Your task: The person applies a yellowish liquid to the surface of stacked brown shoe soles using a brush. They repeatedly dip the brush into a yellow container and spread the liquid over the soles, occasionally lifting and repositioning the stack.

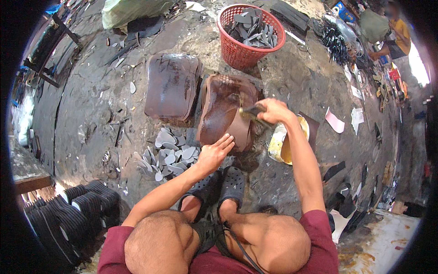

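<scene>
My left hand (214, 153) lies with its fingers stretched out on the near edge of a stack of brown sheets (219, 123), which look like leather. In my right hand (273, 112) is a brush (250, 110), its head low over the right side of the top sheet. Part of that sheet is dark and shiny, as if wet; the near right part is paler and matt. Just right of the stack, a tub (276, 145) smeared with yellowish glue sits partly behind my right forearm.
Left of it lies a second stack of glossy brown sheets (171, 86). Loose grey sole-shaped pieces (169, 155) are heaped near my left forearm. A red basket (237, 50) holds more. Rows of black soles (68, 219) stand lower left. A person (400, 34) sits far right.
</scene>
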### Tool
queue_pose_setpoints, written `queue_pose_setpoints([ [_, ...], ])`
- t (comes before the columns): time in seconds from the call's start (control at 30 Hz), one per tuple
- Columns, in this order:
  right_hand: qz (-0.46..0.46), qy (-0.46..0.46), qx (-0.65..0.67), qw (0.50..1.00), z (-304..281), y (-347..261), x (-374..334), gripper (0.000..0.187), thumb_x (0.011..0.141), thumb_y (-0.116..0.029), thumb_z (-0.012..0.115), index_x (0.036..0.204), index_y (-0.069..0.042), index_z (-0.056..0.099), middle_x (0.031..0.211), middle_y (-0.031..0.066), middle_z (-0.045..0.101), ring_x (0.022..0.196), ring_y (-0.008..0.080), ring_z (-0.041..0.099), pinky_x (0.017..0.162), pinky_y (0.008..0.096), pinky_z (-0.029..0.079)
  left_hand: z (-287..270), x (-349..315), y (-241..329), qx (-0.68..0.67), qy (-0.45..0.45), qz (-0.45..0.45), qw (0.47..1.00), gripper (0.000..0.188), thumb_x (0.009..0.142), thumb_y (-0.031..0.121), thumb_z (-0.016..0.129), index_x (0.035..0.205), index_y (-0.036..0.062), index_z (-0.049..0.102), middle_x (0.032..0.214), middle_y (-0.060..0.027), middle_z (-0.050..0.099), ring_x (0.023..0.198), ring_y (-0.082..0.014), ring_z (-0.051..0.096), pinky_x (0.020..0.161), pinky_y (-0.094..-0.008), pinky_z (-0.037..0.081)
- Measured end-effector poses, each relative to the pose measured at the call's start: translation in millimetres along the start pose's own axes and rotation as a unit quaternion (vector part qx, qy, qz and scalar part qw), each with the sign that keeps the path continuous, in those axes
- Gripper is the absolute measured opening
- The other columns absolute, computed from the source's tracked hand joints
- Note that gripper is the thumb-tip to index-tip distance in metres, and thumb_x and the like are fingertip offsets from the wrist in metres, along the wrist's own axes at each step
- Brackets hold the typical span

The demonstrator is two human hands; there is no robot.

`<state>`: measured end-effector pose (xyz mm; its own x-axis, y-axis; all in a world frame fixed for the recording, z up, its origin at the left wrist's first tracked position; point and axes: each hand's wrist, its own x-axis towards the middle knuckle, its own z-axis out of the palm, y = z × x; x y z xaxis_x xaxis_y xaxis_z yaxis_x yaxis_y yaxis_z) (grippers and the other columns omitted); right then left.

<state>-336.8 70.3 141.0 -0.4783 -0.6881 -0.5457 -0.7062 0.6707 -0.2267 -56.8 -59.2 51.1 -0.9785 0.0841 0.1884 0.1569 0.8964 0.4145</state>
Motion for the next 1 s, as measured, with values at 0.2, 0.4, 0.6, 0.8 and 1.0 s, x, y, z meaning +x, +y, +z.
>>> queue_pose_setpoints([
  [0.2,0.074,0.242,0.090,0.963,47.6,-10.5,-0.2,0.046,0.084,-0.035,0.069,0.127,-0.018,0.066,0.108,0.0176,0.073,0.104,0.0415,0.068,0.090,0.0528,0.053,0.6,10.0,-3.1,0.015,0.021,0.005,1.000,0.046,0.081,0.007,0.066,0.128,0.0073,0.064,0.145,-0.0080,0.056,0.135,-0.0214,0.053,0.085,-0.0357,0.060],
  [0.4,0.081,0.280,0.086,0.953,22.8,-24.7,8.9,0.048,0.087,-0.035,0.067,0.132,-0.019,0.061,0.104,0.0216,0.073,0.102,0.0439,0.068,0.088,0.0538,0.053,-11.3,15.8,-27.9,0.021,-0.045,0.051,0.997,0.054,0.082,0.010,0.066,0.136,0.0095,0.058,0.151,-0.0058,0.050,0.140,-0.0190,0.048,0.080,-0.0362,0.061],
  [0.6,0.017,0.297,0.134,0.945,59.4,-26.8,1.5,0.041,0.086,-0.033,0.071,0.124,-0.020,0.066,0.098,0.0209,0.073,0.095,0.0426,0.070,0.081,0.0523,0.055,-17.0,1.7,-5.2,-0.014,-0.029,0.024,0.999,0.057,0.084,0.007,0.063,0.140,0.0110,0.054,0.153,-0.0059,0.048,0.141,-0.0217,0.047,0.078,-0.0370,0.061],
  [0.8,-0.117,0.336,0.080,0.931,109.0,-57.1,-78.8,0.034,0.086,-0.016,0.070,0.119,-0.024,0.067,0.088,0.0115,0.070,0.082,0.0314,0.068,0.069,0.0443,0.056,-24.8,-32.1,-8.1,-0.155,0.246,-0.124,0.949,0.041,0.082,0.002,0.071,0.121,0.0123,0.070,0.130,-0.0101,0.065,0.108,-0.0259,0.067,0.084,-0.0358,0.057],
  [1.0,-0.165,0.377,0.064,0.909,147.3,-71.6,-112.2,0.043,0.079,-0.009,0.072,0.120,-0.020,0.070,0.099,0.0009,0.074,0.084,0.0224,0.068,0.070,0.0365,0.058,-5.1,-37.0,-8.5,-0.324,0.241,-0.415,0.815,0.045,0.087,0.003,0.066,0.132,0.0094,0.066,0.119,-0.0077,0.062,0.100,-0.0173,0.063,0.079,-0.0305,0.054],
])
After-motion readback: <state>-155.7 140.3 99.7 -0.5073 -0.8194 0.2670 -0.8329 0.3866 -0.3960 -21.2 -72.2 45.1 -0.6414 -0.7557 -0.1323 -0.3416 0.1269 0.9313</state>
